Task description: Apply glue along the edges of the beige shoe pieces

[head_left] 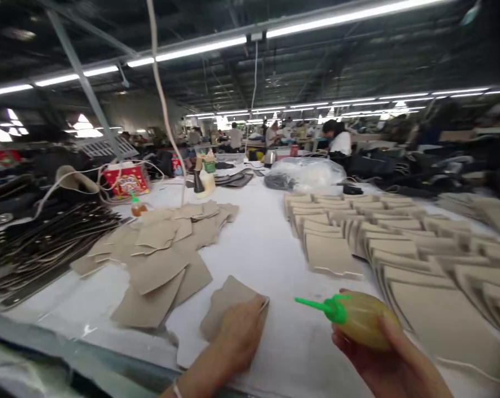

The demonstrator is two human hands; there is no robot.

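My left hand is closed on a flat beige leather-like piece near the front of the white table, with the fingertips at its right edge. Part of the piece is hidden under the palm. To the right, my right hand is wrapped around a squeeze bottle of yellowish liquid. Its green nozzle points left toward the piece, apart from it. Left of my left hand lies a loose pile of beige pieces. Overlapping rows of similar beige panels cover the table's right side.
Dark strips are stacked at the left. Behind the pile stand a second green-tipped bottle, a red box and a pale container. A clear plastic bag lies farther back. A cord hangs over the table. People work in the distance.
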